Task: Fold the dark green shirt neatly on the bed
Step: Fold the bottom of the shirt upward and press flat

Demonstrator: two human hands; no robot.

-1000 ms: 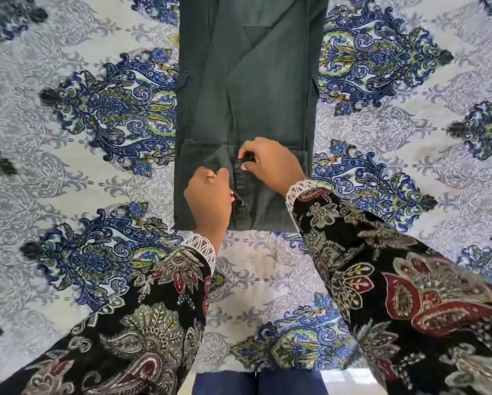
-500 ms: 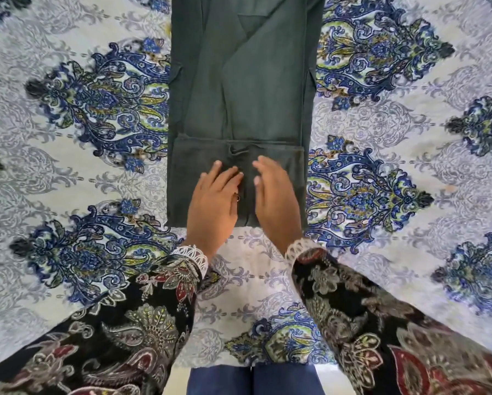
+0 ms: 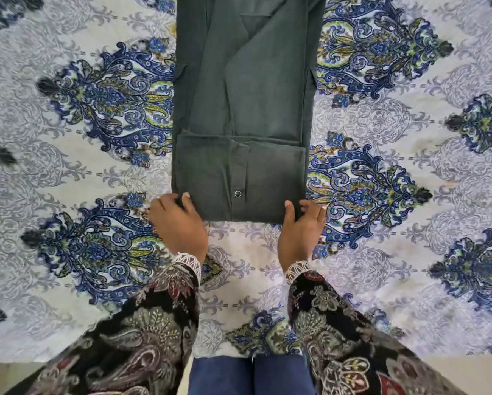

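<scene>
Bedspread (image 3: pixel 76 195): I see pale cloth with blue and green paisley medallions, covering the whole bed under the work.
Left sleeve (image 3: pixel 142 334): black with a red and grey floral print and a white lace cuff, coming in from the lower left.
Left hand (image 3: pixel 179 223): I have it at the near left corner of the shirt, thumb on top of the cloth, fingers curled at the edge, pinching that corner.
Shirt (image 3: pixel 245 115): dark green, lying flat in a long narrow strip down the middle of the bed, its near end turned up over itself in a band; one snap (image 3: pixel 237 194) shows on the placket.
Right hand (image 3: pixel 302 229): at the near right corner, thumb over the cloth, fingers curled beside and under the edge, pinching it.
Right sleeve (image 3: pixel 350 346): same print and lace cuff.
</scene>
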